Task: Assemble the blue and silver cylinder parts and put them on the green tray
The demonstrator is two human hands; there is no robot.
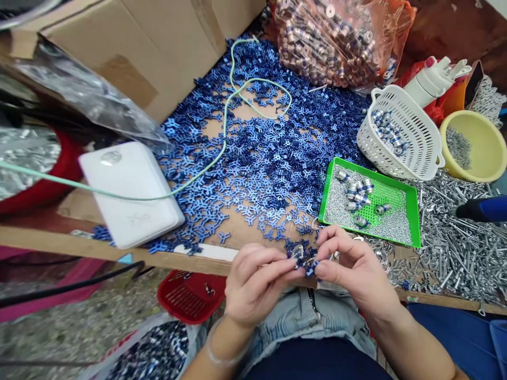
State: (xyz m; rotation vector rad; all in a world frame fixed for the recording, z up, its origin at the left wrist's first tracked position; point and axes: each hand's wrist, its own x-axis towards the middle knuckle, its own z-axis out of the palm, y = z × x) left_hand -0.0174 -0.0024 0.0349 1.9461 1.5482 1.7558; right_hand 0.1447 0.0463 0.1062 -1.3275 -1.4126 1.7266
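evidently, the left hand and right hand are pinching small blue parts close together, probably fitting them, the next move seemingly calling for steadiness.

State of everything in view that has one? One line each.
Left hand: pinching small blue pieces
Right hand: fingers closed on the same cluster
Loose blue parts: spread out, piled in places
White box: lying flat
Green cord: slack, looped, crossing the box
Green tray: part filled, some bottom bare
White basket: part filled
Yellow bowl: part filled
Plastic bag: bulging with metal cylinders
Bottle: lid on
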